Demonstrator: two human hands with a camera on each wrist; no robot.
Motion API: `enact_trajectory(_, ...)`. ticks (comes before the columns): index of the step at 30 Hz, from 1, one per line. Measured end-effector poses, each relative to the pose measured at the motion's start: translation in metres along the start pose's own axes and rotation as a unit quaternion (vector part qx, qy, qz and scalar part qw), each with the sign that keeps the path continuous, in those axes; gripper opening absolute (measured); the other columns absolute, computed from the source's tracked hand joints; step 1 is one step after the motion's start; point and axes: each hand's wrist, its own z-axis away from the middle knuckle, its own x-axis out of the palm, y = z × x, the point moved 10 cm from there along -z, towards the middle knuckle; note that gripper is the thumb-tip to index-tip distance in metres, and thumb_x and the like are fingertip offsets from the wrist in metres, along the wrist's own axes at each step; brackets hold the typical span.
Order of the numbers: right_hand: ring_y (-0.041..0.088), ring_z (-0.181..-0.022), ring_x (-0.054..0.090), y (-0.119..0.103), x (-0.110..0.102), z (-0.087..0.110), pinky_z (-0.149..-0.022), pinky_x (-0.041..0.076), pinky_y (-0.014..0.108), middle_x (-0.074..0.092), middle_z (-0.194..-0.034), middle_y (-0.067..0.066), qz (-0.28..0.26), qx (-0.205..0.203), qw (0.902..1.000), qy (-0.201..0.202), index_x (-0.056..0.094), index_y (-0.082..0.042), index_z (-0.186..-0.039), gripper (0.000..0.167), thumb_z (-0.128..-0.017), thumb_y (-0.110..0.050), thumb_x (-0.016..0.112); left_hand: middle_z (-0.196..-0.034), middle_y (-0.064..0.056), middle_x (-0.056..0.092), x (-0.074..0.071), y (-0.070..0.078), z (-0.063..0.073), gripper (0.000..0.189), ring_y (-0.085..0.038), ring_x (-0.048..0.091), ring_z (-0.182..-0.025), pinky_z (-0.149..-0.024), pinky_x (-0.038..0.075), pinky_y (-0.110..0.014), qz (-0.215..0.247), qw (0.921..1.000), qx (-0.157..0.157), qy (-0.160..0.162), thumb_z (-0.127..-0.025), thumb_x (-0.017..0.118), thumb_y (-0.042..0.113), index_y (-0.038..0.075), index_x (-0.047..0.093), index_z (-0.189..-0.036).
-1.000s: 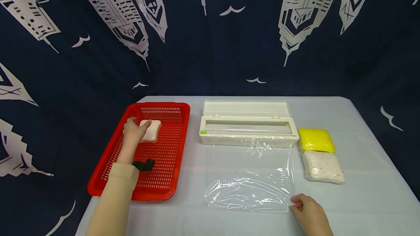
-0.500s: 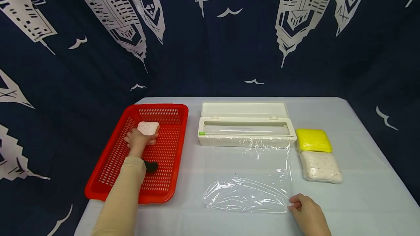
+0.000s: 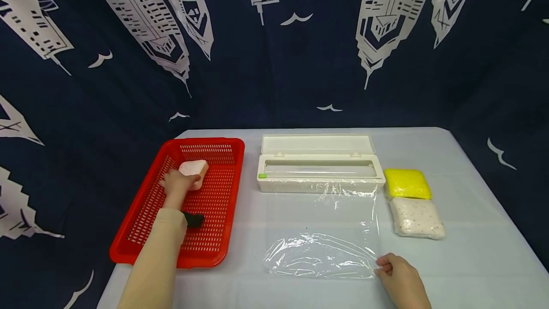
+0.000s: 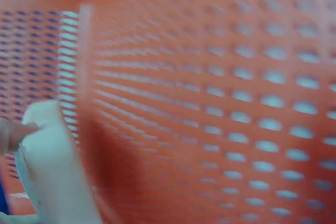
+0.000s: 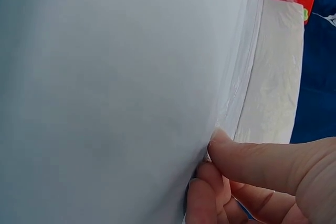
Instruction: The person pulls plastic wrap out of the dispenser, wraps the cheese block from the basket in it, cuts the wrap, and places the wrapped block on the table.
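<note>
Inside the red basket (image 3: 238, 194), my left hand (image 3: 177, 187) grips a thick white slice of bread (image 3: 194, 168) with a brownish edge. The slice stands tilted in the left wrist view, with fingertips on its left side; the rest of that hand is hidden there. My right hand (image 3: 403, 278) pinches the near right corner of a clear sheet of plastic wrap (image 3: 321, 237) between thumb and fingers. That sheet lies over the white table, running out from a white wrap dispenser (image 3: 317, 186) whose lid stands open.
Two wrapped blocks, one yellow (image 3: 407, 184) and one white and speckled (image 3: 417, 217), lie right of the dispenser. A dark band (image 3: 195, 219) shows at my left wrist. A navy curtain (image 3: 274, 75) hangs behind the table (image 3: 463, 194).
My left hand has come down from the basket's upper left to the slice's near side, and the slice has tipped up. The right hand holds still at the wrap's corner. The view has shifted slightly.
</note>
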Motion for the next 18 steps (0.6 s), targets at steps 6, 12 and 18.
enact_trajectory(6,0.017,-0.074,0.059,0.0,-0.002,-0.002,-0.068,0.05,0.039,0.064,-0.079,0.001,-0.005,-0.011,0.9999,0.003,0.068,0.001,-0.093,0.014,-0.083,-0.006,0.072,-0.134,-0.037,0.042,-0.036,0.039,0.021,0.079,-0.05,0.035,-0.124,-0.106,0.026,-0.057,0.063,0.995,0.058,0.049,-0.083,0.073,0.027,-0.017,0.037,-0.138)
enact_trajectory(12,0.017,-0.072,0.058,-0.001,-0.003,-0.004,-0.066,0.049,0.037,0.064,-0.078,0.003,-0.009,-0.012,0.9998,0.01,0.067,0.003,-0.093,0.013,-0.084,-0.006,0.07,-0.141,-0.03,0.039,-0.059,0.085,0.055,0.079,-0.046,0.033,-0.129,-0.106,0.029,-0.056,0.115,0.985,0.112,0.063,-0.082,0.076,0.023,-0.006,0.036,-0.144)
enact_trajectory(18,0.016,-0.072,0.057,-0.004,-0.005,-0.003,-0.064,0.045,0.031,0.063,-0.078,0.003,-0.011,-0.023,0.9996,0.015,0.068,0.001,-0.093,0.012,-0.084,-0.006,0.07,-0.141,-0.025,0.041,-0.055,0.135,0.097,0.079,-0.041,0.033,-0.13,-0.104,0.033,-0.055,0.12,0.9726,0.196,0.037,-0.079,0.079,0.018,-0.002,0.039,-0.144)
